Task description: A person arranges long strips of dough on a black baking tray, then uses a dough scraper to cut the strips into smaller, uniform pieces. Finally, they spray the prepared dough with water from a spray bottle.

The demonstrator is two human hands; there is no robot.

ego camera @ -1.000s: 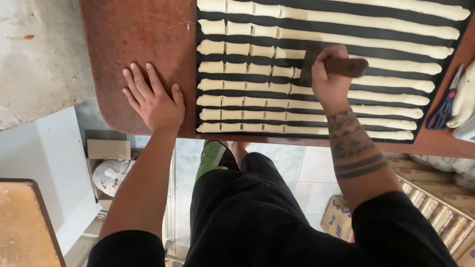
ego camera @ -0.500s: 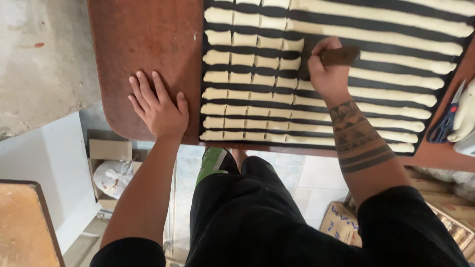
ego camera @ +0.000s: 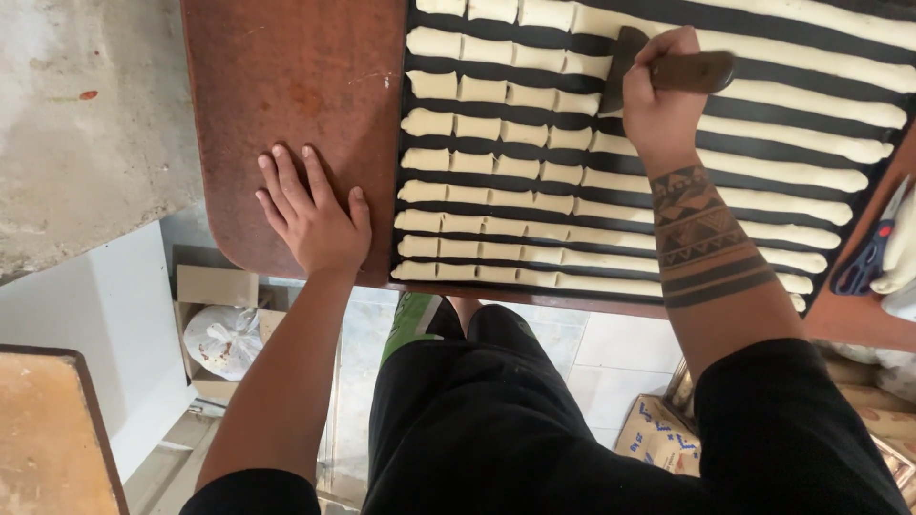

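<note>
The dough scraper (ego camera: 668,72), a dark tool with a brown handle, was held over the upper middle of the black tray (ego camera: 840,205), its blade set down among the dough strips (ego camera: 763,172). The right hand (ego camera: 658,105) was clenched around the handle, fingers curled tight, the blade end pointing left towards the cut pieces. The strips lay in parallel rows across the tray; those to the right of the blade ran long and whole, while the left part of the rows was divided into short dough pieces (ego camera: 496,162). The forearm behind that hand bore a banded dark tattoo.

The left hand (ego camera: 310,219) lay flat and spread, palm down, on the bare reddish-brown counter (ego camera: 286,86) just beside the tray's left edge, holding nothing.

At the far right edge of the counter, blue-handled scissors (ego camera: 863,262) lay beside pale cloth. Below the counter edge were the person's black shorts, a tiled floor, a cardboard box (ego camera: 215,286) holding a white bag, and printed sacks (ego camera: 658,434) at lower right.
</note>
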